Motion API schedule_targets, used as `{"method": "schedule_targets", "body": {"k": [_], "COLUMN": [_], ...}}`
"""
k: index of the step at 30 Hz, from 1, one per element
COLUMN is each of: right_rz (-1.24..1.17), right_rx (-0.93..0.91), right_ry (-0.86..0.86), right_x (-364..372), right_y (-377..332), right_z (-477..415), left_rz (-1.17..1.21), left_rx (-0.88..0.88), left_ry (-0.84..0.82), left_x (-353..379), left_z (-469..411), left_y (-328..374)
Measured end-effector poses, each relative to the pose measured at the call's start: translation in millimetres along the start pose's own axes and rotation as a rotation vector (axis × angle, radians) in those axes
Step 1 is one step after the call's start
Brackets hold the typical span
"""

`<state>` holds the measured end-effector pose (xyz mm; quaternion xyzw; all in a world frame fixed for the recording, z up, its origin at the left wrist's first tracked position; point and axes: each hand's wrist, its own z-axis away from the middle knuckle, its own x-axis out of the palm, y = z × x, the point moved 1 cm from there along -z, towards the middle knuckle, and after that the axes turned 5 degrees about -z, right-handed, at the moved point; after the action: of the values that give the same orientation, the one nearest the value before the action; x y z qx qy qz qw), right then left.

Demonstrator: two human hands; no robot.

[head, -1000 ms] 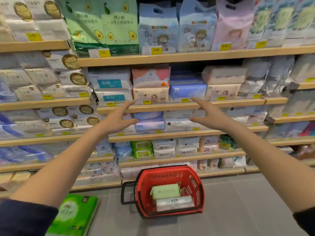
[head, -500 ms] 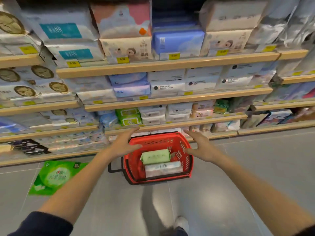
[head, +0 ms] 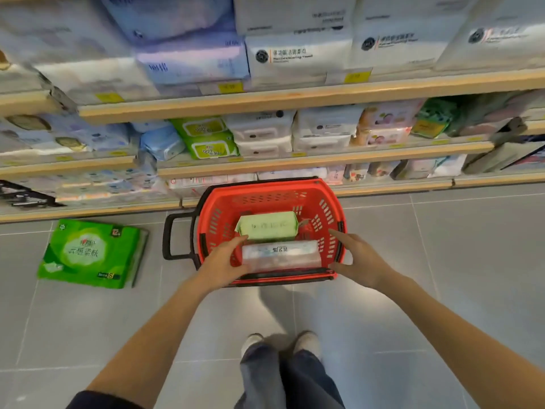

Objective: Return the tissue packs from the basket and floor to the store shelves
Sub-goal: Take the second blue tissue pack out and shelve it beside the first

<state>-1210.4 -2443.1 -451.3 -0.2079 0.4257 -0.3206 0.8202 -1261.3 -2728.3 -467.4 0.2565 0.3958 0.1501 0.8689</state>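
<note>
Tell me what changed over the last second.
Both grips came down from shelf height to the basket. The left grip lies at the left end of the white pack, the right grip over the right rim; neither holds anything. That pack, the green pack beside it and the floor pack stayed put.

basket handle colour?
Black, on the red basket; handle shows clearly in the head view.

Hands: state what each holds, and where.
Nothing is held. The left hand lies open at the left end of the white pack; the right hand is open by the right wall of the basket.
</note>
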Motion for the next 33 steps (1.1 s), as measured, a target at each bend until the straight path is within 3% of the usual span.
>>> {"method": "schedule_targets", "body": {"k": [16, 26, 33], "right_rz": [0.061, -0.074, -0.111], "right_rx": [0.077, 0.201, 0.224], "right_ry": [-0.112, -0.172, -0.161], "right_x": [129.9, 167.0, 183.5], "right_y": [132.9, 174.8, 182.0], "right_z": [-173.1, -232.6, -250.6], "left_rz": [0.004, 0.298, 0.333], "left_rx": [-0.083, -0.148, -0.123], "left_ry": [-0.079, -0.203, -0.137], "left_x": [123.8, 155.9, 163.0], "left_z": [-149.9, -205.5, -220.2], "left_y": [-170.0, -208.7, -212.7]}}
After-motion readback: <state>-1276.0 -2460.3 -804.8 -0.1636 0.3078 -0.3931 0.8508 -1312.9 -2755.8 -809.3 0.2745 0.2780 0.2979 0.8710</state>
